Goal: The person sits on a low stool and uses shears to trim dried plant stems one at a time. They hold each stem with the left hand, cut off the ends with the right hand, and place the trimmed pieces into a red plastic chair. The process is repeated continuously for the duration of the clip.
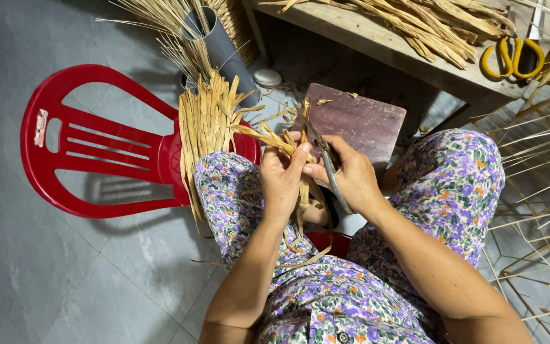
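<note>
Left hand [281, 181] pinches a dried straw strip [288, 148] over the lap, while the right hand [351, 175] is closed around grey scissors [329, 167] snipping at it. Just left, a bundle of strips [206, 124] lies on the red plastic chair [90, 146]. More still sits on the far bench [377, 38] beside yellow-handled scissors [512, 56], so plenty looks uncut.
</note>
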Tool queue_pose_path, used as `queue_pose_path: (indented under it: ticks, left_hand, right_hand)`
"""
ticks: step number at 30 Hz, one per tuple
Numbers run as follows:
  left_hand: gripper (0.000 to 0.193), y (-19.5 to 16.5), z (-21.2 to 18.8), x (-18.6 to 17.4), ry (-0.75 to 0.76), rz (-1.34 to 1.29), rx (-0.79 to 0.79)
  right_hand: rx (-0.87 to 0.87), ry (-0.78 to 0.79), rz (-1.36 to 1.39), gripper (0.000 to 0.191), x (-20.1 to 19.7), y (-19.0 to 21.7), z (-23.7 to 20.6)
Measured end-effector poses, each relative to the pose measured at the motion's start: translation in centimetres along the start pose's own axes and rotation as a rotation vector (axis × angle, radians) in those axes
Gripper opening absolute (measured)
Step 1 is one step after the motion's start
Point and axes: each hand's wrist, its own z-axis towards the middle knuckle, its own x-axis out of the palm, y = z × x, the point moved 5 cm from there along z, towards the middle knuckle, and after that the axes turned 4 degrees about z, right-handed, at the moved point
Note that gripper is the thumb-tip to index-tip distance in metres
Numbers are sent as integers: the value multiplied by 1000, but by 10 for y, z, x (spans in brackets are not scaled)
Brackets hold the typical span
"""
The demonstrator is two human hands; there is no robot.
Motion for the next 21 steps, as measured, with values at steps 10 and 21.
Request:
queue_pose_path:
  ticks: [10, 21]
  left_hand:
    - [19, 13, -1, 4, 7, 40, -33]
    - [19, 20, -2, 2, 29, 1, -78]
  right_hand:
    - [-116, -2, 80, 56, -3, 3, -3]
    - [65, -31, 400, 25, 3, -27, 4]
